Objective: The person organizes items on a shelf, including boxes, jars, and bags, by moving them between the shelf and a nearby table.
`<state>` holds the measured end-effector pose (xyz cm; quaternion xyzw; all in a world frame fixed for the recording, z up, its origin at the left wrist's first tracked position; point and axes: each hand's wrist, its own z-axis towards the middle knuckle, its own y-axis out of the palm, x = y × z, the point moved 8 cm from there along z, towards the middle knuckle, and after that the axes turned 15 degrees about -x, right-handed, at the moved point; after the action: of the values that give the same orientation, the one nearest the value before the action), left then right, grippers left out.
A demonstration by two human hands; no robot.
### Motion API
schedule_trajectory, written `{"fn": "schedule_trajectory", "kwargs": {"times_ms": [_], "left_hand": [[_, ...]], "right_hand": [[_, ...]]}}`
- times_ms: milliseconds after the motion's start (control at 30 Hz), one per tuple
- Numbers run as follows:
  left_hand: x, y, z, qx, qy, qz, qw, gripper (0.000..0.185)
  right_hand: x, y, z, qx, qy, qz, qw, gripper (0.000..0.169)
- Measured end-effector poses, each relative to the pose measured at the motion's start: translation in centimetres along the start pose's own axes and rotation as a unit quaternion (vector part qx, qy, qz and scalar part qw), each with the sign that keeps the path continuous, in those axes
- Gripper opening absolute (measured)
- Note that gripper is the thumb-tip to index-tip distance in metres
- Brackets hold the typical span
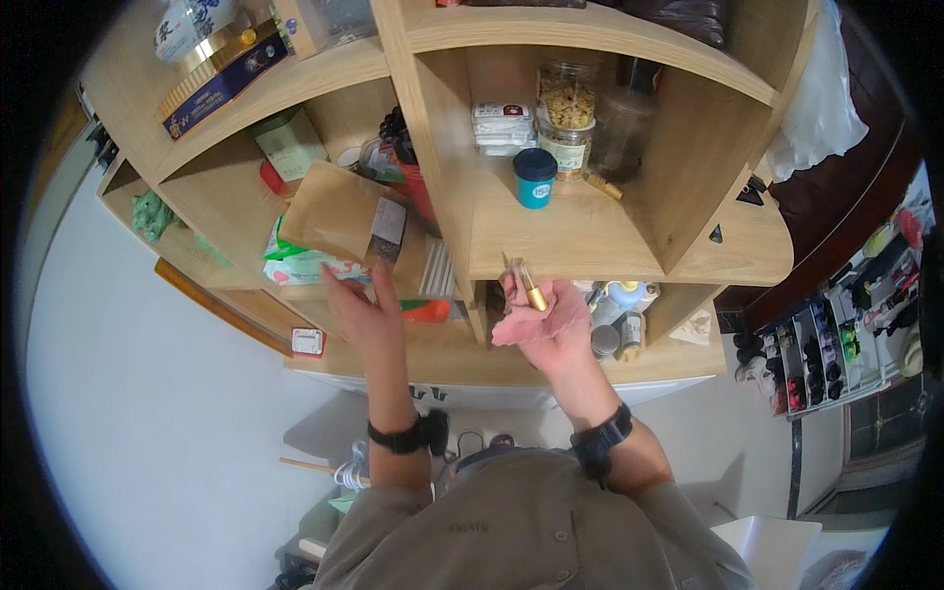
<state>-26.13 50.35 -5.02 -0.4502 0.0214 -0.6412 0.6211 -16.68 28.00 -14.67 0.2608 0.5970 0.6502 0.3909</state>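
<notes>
A pink cloth (549, 313) lies bunched in my right hand (553, 346), together with a small vial with a gold cap (535, 295). My left hand (365, 306) has its fingers apart, in front of a wet-wipes pack (306, 268) and below a brown paper bag (332, 210) in the left compartment; nothing shows in its grip. Above my right hand, a teal cup with a dark lid (535, 181) stands on the middle shelf, near stacked clear jars (566, 110) and a small gold-coloured tube (605, 186).
Wooden shelf dividers (435, 162) separate the compartments. White packets (503, 129) are stacked at the back of the middle one. Bottles and a grey-lidded jar (605, 341) stand in the lower compartment. A red-orange object (428, 311) lies low at left. A shoe rack (826, 354) is at far right.
</notes>
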Motion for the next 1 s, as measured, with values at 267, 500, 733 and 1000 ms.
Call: {"fn": "schedule_trajectory", "kwargs": {"times_ms": [267,500,733,1000], "left_hand": [[19.1,2.1,-6.0,-0.252,0.517,-0.057,0.816,0.032],[21.1,4.6,-9.7,-0.248,0.571,-0.038,0.782,0.029],[25.3,7.6,-4.5,-0.31,0.407,-0.161,0.844,0.023],[30.3,20.3,0.6,-0.341,0.501,0.089,0.79,0.013]], "right_hand": [[-0.9,2.1,-1.9,-0.026,0.017,-0.11,0.993,0.027],[-4.4,1.7,-5.6,-0.017,0.006,-0.099,0.995,0.021],[-10.0,0.9,-9.9,0.015,-0.052,-0.117,0.992,0.032],[-14.4,-0.9,-15.2,0.022,-0.061,-0.069,0.996,0.022]]}}
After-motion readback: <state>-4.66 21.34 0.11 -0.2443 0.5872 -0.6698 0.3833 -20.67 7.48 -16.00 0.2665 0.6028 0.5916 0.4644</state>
